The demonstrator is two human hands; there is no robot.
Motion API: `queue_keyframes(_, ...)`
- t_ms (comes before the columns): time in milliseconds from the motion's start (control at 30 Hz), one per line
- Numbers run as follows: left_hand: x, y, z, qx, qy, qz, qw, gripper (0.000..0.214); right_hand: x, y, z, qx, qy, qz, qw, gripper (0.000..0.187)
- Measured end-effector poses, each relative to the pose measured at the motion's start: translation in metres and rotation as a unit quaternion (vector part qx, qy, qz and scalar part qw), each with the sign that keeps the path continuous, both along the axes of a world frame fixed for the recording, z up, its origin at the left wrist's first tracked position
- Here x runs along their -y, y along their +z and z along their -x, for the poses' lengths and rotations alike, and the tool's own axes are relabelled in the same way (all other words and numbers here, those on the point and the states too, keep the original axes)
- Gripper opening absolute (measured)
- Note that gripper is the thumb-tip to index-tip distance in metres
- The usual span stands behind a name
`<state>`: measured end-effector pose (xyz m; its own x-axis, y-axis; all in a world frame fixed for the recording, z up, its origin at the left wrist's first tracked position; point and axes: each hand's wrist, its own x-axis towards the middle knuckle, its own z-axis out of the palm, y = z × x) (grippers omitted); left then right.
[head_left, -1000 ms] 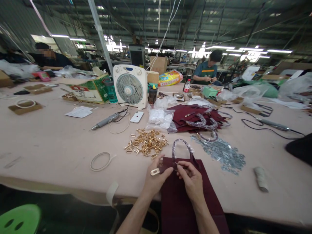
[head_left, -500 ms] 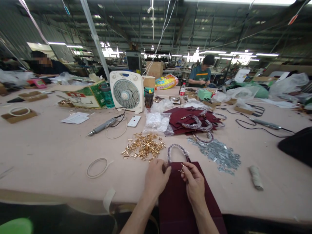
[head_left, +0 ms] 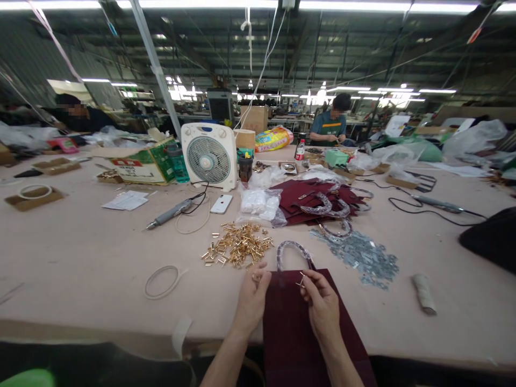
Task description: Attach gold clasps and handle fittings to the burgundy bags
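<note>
A maroon bag panel [head_left: 300, 328] lies at the table's front edge and hangs over it. Its plastic-wrapped handle [head_left: 292, 244] stands up at the far end. Over the panel, my right hand [head_left: 322, 301] pinches a small gold pronged metal fitting [head_left: 300, 279] between thumb and fingers. Beside the panel's upper left corner, my left hand [head_left: 252, 298] has its fingers curled toward the thumb; a small glint shows there, too small to name. Just beyond it is a heap of gold fittings [head_left: 242, 244]. To the right spreads a pile of flat grey metal plates [head_left: 363, 258].
Behind lie stacked maroon panels [head_left: 298, 199], a plastic bag of white pieces [head_left: 260, 203], a phone [head_left: 221, 203] and a fan [head_left: 208, 156]. A corded electric screwdriver [head_left: 169, 213] rests at left, another [head_left: 439, 203] at right. Two people work farther back.
My left hand has drawn back left from the panel's top edge and turned, its fingers now curled. My right hand keeps the fitting in nearly the same place.
</note>
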<state>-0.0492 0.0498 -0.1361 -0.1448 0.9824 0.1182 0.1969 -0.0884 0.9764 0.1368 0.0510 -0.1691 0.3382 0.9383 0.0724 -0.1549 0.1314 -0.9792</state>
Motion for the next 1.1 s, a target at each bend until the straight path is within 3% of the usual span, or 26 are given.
queue_keyframes(167,0.008,0.008,0.032,0.109,-0.013,0.001,0.994,0.039,0.001,0.001,0.001,-0.005,0.019,0.008,1.000,0.042)
queue_keyframes(267,0.010,0.012,0.045,0.114,-0.014,0.001,0.993,0.039,0.002,0.001,0.001,-0.002,0.032,0.013,0.999,0.042)
queue_keyframes(433,0.029,0.018,0.044,-0.097,-0.019,0.055,0.994,0.029,0.002,0.001,0.000,-0.003,0.021,0.008,1.000,0.042)
queue_keyframes(567,0.058,0.022,0.024,-0.277,-0.070,0.071,0.956,0.031,0.001,0.000,0.001,-0.017,0.008,0.002,1.000,0.042)
queue_keyframes(700,0.076,0.020,0.004,-0.365,-0.058,0.053,0.928,0.005,0.002,-0.001,0.001,-0.028,0.020,0.005,0.999,0.040)
queue_keyframes(733,0.077,0.018,0.001,-0.376,-0.056,0.045,0.924,0.008,0.002,-0.001,0.001,-0.029,0.022,0.006,0.999,0.040)
queue_keyframes(900,0.075,0.005,-0.001,-0.382,-0.065,-0.006,0.922,0.017,0.003,0.000,0.000,-0.031,0.028,0.012,0.999,0.040)
queue_keyframes(1100,0.076,0.002,0.020,-0.273,-0.015,-0.005,0.962,0.026,0.002,0.001,0.000,-0.029,0.033,0.011,0.999,0.039)
